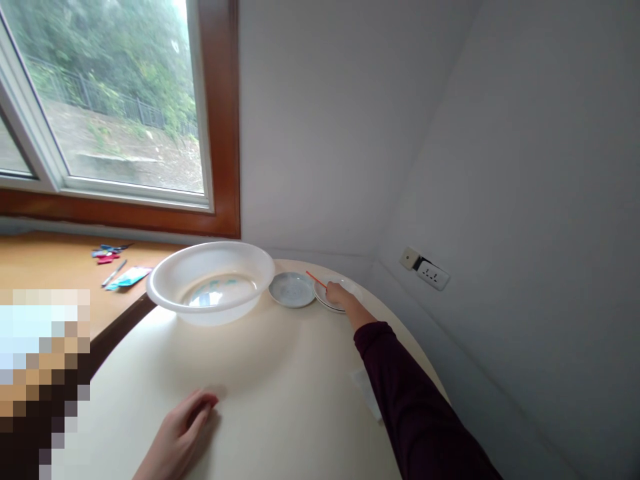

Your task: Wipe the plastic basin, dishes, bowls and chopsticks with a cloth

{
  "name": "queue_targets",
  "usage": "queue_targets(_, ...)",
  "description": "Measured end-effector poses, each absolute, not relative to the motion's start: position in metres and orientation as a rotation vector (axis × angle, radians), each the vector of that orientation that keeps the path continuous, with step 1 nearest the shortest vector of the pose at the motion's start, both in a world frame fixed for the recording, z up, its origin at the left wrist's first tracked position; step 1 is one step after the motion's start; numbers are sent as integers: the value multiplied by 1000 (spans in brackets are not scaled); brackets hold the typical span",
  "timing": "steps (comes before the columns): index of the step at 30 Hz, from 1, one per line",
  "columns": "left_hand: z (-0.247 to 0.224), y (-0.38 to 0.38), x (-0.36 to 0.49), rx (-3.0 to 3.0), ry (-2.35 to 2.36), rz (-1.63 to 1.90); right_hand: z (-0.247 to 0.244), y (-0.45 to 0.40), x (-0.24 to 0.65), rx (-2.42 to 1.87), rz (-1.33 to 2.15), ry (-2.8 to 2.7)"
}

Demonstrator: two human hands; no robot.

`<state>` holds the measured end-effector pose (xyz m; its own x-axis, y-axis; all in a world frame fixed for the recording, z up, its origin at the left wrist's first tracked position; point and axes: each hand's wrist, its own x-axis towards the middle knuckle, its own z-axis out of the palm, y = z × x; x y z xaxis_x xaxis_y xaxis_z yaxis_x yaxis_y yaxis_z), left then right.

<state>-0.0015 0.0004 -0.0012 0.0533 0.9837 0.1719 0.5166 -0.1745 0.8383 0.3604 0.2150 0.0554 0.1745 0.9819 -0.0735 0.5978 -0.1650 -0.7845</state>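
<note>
My right hand reaches out over a stack of white plates at the far right of the round table. Its fingers are closed on a thin orange stick, which points up and to the left; I cannot tell its exact kind. The hand and wrist hide part of the plates. Left of them lies a grey plate. Near the front, my left hand rests on or just over the tabletop. Its fingers curl in toward the thumb, with nothing visible in them.
A large translucent white basin stands at the back left of the table. Something pale and thin lies partly under my right forearm. On the wooden desk are a blue packet, a pen and small colourful pieces.
</note>
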Motion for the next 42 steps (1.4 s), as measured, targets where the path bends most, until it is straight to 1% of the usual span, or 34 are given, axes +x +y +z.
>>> queue_targets(5, 0, 0, -2, 1769, 1505, 1011, 50, 215, 355, -2046, 645, -1628)
queue_targets(11, 0, 0, -2, 1779, 1499, 1001, 54, 211, 352, -2084, 534, -1750)
queue_targets(15, 0, 0, -2, 1781, 1501, 1001, 68, 207, 355, -2064, 517, -1804)
queue_targets(19, -2, 1, -3, 1793, 1500, 1005, 92, 199, 366, -2024, 496, -1836)
queue_targets(24, -5, 2, -4, 1807, 1488, 1004, 123, 160, 383, -1978, 394, -1820)
queue_targets(27, -6, 2, -4, 1818, 1493, 1009, 124, 111, 389, -1953, 359, -1838)
queue_targets(30, -7, 2, -2, 1825, 1490, 1012, 106, 53, 388, -1896, 404, -2007)
queue_targets(34, -8, 0, 2, 1823, 1484, 1023, 61, -8, 377, -1901, 452, -2156)
queue_targets(37, -11, 0, 4, 1811, 1485, 1055, 19, -29, 370, -1852, 311, -2177)
queue_targets(42, -13, -1, 5, 1797, 1482, 1086, -46, -30, 370, -1777, -9, -2042)
